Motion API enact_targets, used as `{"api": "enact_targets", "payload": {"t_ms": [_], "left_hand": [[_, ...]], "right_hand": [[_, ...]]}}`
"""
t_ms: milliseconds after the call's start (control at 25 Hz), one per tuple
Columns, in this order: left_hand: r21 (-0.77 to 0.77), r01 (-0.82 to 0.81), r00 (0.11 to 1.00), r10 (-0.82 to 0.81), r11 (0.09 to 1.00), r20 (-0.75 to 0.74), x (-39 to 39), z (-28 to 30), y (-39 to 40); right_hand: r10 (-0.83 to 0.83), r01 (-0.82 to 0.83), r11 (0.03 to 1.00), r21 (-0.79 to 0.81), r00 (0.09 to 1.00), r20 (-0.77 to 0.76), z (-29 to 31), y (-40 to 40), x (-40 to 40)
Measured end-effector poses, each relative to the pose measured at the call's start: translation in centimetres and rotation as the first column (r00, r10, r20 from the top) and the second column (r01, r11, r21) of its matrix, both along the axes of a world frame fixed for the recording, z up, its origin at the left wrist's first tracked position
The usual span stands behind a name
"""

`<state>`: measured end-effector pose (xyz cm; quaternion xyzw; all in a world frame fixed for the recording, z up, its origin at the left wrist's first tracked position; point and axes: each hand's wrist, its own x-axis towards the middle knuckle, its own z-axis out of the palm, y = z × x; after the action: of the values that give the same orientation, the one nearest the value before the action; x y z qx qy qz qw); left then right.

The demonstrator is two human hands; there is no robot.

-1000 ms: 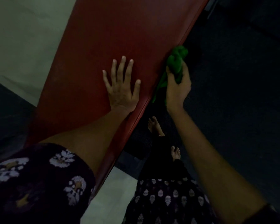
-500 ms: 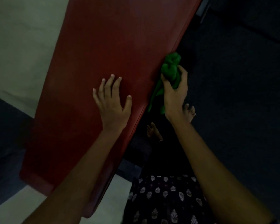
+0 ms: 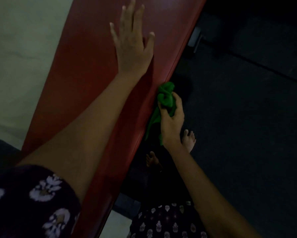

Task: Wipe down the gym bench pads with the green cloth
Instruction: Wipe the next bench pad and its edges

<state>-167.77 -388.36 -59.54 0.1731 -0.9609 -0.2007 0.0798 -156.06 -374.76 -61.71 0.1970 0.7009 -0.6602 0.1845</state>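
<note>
My left hand (image 3: 133, 43), fingers spread flat on the red bench pad (image 3: 85, 93); my right hand (image 3: 171, 115) gripping the bunched green cloth (image 3: 165, 96) against the pad's side edge

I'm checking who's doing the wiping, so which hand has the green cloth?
The right hand, down at the side edge of the red bench pad, grips the bunched green cloth. The left hand lies flat, fingers spread, on the pad's top.

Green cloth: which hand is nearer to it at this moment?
Right. The right hand grips the green cloth against the side edge of the red bench pad; the left hand lies flat on the pad's top, apart from the cloth.
</note>
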Motion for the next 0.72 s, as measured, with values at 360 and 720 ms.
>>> {"api": "enact_targets", "payload": {"t_ms": [360,720], "left_hand": [[-0.131,0.077,0.991,-0.061,0.988,0.123,-2.6,-3.6,0.4],[-0.168,0.079,0.994,-0.065,0.983,0.088,-2.9,-4.1,0.4]], "right_hand": [[-0.068,0.07,0.997,0.033,0.997,-0.043,-0.7,0.1,-9.3],[-0.063,0.099,0.975,0.197,0.982,-0.18,-1.1,0.5,-23.3]]}}
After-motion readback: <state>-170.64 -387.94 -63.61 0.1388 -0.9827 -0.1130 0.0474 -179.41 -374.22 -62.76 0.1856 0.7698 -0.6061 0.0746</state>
